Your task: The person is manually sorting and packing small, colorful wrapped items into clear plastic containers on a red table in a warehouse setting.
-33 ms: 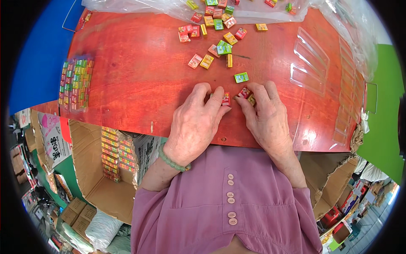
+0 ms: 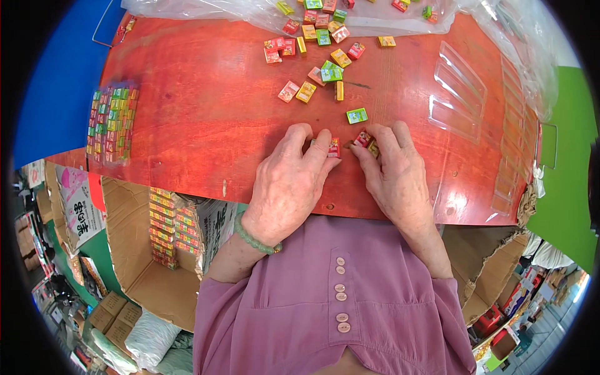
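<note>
At the near middle of the red table (image 2: 200,106), my left hand (image 2: 287,181) is closed round small candy-sized boxes. A red box (image 2: 334,148) shows between its thumb and fingers; the others are mostly hidden. My right hand (image 2: 397,169), also closed, pinches a red box (image 2: 362,139) and a yellow box (image 2: 374,149) under its thumb and fingers, a short gap from the left hand's boxes. Just beyond both hands lies a single green box (image 2: 357,116). Farther off, red, yellow and green boxes (image 2: 305,92) are scattered toward the far edge.
Clear plastic sheeting (image 2: 250,14) covers the far edge, with more boxes on it. Clear plastic trays (image 2: 459,87) lie at the right. A filled tray of small boxes (image 2: 112,125) sits at the left. Below the table's front edge stands a cardboard carton (image 2: 134,231) holding packed trays.
</note>
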Available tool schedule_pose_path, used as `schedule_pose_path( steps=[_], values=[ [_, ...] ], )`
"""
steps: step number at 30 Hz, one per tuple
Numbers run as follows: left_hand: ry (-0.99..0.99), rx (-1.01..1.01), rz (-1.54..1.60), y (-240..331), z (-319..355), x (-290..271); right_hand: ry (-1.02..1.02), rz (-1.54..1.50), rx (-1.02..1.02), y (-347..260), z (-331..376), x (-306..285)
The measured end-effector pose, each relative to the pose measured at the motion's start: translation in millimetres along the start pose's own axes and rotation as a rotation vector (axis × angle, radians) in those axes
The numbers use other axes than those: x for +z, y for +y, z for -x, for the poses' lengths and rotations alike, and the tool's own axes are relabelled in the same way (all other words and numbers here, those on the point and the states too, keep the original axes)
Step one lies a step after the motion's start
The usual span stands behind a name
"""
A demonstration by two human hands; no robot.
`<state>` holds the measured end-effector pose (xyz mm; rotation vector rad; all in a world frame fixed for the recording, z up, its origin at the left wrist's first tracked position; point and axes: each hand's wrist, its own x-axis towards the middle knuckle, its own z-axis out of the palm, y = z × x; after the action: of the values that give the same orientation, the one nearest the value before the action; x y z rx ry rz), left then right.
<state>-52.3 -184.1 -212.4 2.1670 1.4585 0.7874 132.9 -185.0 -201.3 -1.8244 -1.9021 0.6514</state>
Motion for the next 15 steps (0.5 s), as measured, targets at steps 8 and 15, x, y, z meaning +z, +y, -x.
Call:
schedule_pose_path(
  steps=[8, 15],
  values=[
    [-0.046, -0.039, 0.024, -4, -3, -3, 0.002, 0.093, -0.100, 17, -24, -21],
    [-0.130, 0.027, 0.010, -5, -7, -7, -0.135, 0.066, -0.171, 25, -62, -35]
  ],
)
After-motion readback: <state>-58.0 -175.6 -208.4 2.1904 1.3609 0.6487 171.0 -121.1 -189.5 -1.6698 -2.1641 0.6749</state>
